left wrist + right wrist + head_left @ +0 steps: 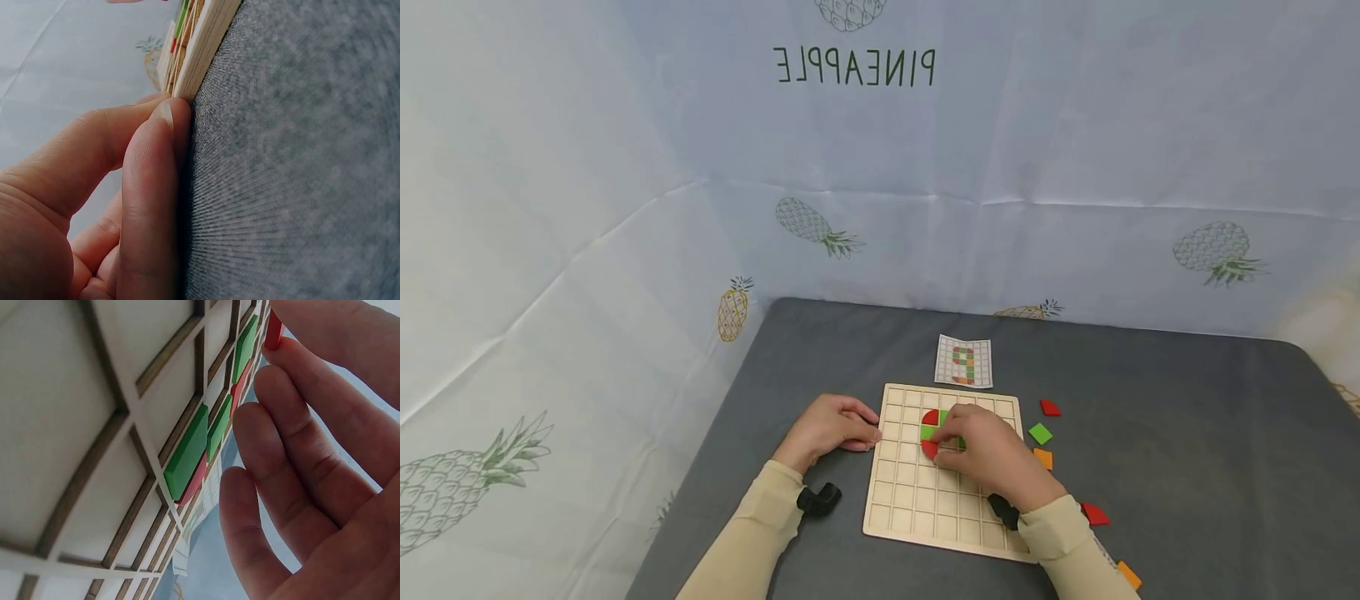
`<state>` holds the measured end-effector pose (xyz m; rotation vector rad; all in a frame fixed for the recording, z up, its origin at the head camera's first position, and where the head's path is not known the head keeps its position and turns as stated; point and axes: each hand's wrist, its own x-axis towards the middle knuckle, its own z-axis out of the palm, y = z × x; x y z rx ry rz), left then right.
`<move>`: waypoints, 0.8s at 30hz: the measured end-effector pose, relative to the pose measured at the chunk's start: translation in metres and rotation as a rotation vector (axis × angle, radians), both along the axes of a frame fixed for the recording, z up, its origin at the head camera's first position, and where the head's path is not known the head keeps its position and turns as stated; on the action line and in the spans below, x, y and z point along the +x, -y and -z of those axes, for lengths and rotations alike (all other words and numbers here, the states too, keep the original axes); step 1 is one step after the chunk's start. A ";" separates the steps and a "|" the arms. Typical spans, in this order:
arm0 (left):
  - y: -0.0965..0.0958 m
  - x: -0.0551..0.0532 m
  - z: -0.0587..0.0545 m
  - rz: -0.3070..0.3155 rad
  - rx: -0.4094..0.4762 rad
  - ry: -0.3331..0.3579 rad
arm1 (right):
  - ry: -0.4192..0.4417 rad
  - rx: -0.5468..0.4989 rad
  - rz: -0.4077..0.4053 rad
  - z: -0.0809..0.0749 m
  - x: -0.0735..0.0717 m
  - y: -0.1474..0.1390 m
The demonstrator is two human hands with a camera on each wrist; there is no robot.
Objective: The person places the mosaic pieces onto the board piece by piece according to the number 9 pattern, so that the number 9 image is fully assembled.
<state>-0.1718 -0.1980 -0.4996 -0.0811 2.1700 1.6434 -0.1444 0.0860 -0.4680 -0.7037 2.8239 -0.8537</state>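
In the head view, my right hand (988,450) reaches over a wooden grid board (902,508). Its thumb and index finger pinch a red quarter-circle tile (274,330), seen edge-on in the right wrist view. Beside those fingers, another red quarter-circle tile (931,417) and green square tiles (927,432) sit in the board's cells; the hand covers some of this group. My left hand (829,429) is at the board's left side. There its thumb and index finger hold the board's edge (203,56), as the left wrist view shows.
Behind the board lies a pattern card (964,363) on the grey table (1187,450). To the right are loose tiles: red quarter-circles (1050,407), a green square (1041,433) and orange tiles (1043,458). A pineapple-print cloth (925,250) hangs behind and at the left.
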 end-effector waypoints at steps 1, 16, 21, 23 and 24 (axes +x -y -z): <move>0.000 0.000 0.000 0.001 0.000 0.001 | -0.002 0.004 -0.002 0.000 0.000 0.000; -0.001 -0.002 0.002 0.005 -0.011 -0.009 | -0.018 0.030 0.012 0.004 0.000 0.001; -0.001 -0.002 0.003 0.002 -0.014 -0.009 | -0.040 0.040 0.008 0.006 0.000 0.003; -0.001 -0.003 0.003 0.001 -0.012 -0.007 | -0.048 0.045 0.006 0.006 0.000 0.003; -0.002 -0.003 0.003 0.001 -0.012 -0.007 | -0.052 0.048 0.006 0.006 0.000 0.004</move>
